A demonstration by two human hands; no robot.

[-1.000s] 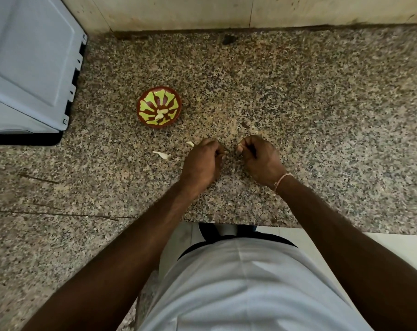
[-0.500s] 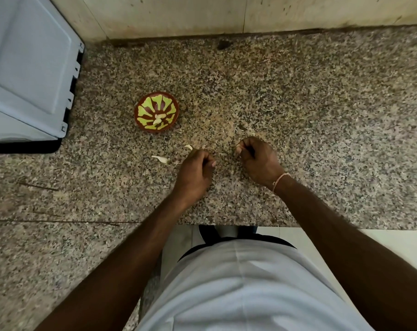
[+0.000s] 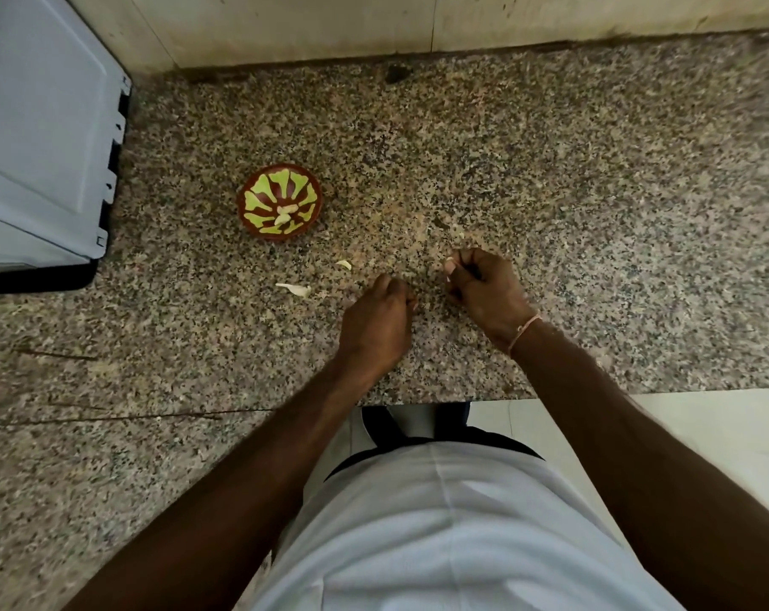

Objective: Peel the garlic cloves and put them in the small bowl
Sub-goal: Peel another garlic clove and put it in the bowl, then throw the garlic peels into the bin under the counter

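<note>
Speckled polished stone counter (image 3: 550,178) — glossy painted small bowl (image 3: 259,229).

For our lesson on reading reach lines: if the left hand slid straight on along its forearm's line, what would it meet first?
Probably nothing soon: the left hand points up-right across bare countertop, passing just left of the right hand. Bowl and scraps lie off-line; depth is unclear.

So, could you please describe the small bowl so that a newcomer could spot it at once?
Start from the big grey box at the left of the speckled stone counter. Just to its right, beyond the left hand, sits the small bowl. It is the only round, brightly coloured thing: red-brown with yellow-green petal shapes, pale garlic cloves inside.
</note>
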